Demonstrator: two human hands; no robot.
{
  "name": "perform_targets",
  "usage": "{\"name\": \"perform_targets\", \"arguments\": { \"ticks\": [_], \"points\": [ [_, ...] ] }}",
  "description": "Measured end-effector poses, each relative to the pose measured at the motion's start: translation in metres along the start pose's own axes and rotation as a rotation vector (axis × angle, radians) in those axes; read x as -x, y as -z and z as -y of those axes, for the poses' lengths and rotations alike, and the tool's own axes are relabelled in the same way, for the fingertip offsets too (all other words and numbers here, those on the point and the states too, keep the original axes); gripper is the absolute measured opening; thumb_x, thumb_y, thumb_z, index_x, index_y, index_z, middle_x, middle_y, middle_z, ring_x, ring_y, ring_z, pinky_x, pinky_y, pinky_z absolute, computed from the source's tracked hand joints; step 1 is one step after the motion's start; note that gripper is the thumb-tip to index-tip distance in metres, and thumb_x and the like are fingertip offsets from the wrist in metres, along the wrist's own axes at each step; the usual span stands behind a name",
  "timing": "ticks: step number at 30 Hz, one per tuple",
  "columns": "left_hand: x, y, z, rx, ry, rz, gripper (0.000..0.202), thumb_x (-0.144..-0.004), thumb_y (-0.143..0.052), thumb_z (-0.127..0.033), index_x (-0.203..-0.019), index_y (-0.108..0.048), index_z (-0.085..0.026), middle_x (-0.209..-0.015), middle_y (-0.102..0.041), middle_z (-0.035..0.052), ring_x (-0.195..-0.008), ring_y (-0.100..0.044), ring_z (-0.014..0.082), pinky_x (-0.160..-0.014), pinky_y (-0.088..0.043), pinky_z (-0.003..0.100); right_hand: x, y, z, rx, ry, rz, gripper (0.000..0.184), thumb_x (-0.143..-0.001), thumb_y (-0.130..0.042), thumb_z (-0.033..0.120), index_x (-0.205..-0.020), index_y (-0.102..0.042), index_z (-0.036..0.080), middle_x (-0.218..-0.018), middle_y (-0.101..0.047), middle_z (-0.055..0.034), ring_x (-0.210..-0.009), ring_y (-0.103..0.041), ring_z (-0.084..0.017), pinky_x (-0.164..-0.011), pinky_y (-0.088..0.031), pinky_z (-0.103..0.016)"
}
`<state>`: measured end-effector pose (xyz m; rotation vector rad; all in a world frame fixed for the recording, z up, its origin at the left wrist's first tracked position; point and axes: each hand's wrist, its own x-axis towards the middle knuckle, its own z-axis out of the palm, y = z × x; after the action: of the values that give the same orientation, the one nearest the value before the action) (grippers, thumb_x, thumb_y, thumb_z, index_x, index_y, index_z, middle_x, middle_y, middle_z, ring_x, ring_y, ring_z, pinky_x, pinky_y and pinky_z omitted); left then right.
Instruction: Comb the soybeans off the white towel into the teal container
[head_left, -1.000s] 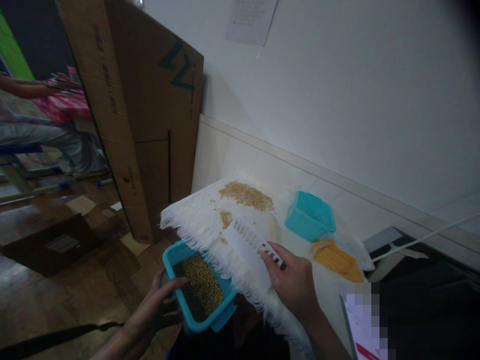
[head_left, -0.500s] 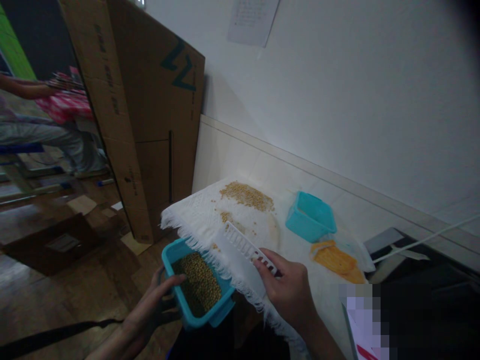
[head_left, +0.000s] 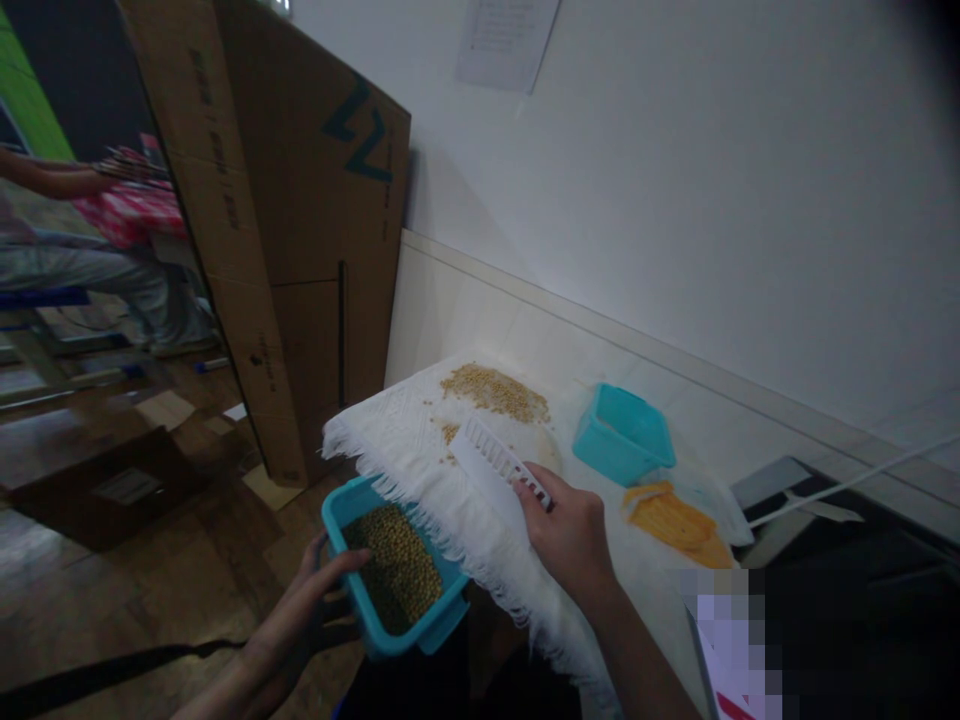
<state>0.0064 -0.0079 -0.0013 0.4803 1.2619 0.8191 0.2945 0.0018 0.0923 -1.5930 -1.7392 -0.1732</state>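
My left hand grips the near left side of a blue plastic box, its thumb over the rim. Soybeans cover the bottom of this box, which is held just below the fringed edge of a white cloth. In my right hand is a white plastic scraper-like piece with a slotted edge, fingers closed on its end. It is over the cloth, beside a few loose soybeans. Farther back on the cloth lies a spread pile of soybeans.
A second blue box stands on the table near the wall, with an orange cloth-like item in front of it. At left rises a tall cardboard box. Beyond it a person sits. Dark items are at right.
My right hand and the white slotted piece have shifted slightly away from me across the cloth. The blue box in my left hand has stayed almost in place.
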Motion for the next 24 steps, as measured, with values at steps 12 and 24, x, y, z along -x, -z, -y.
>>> {"name": "perform_targets", "arguments": {
  "ticks": [12,24],
  "points": [
    [0.001,0.000,-0.003,-0.003,-0.020,0.019,0.088,-0.083,-0.085,-0.050,-0.156,-0.038,-0.037,-0.120,-0.072,0.0085,-0.088,-0.079,0.0284,-0.082,-0.066,0.046,-0.007,-0.009,0.003,-0.084,0.052,0.017,0.029,-0.094,-0.060,0.023,-0.100,-0.088,0.019,-0.082,-0.086,-0.0088,-0.058,-0.080,-0.024,-0.058,-0.061,-0.027],
    [-0.010,0.007,-0.007,-0.028,-0.063,-0.021,0.090,-0.084,-0.082,-0.053,-0.159,-0.034,-0.035,-0.091,-0.074,0.0046,-0.069,-0.076,0.0260,-0.060,-0.057,0.034,-0.007,-0.012,0.010,-0.239,0.139,0.055,0.027,-0.094,-0.064,0.016,-0.103,-0.089,0.021,-0.092,-0.088,-0.0075,-0.075,-0.086,-0.025,-0.071,-0.068,-0.027]
  ]
}}
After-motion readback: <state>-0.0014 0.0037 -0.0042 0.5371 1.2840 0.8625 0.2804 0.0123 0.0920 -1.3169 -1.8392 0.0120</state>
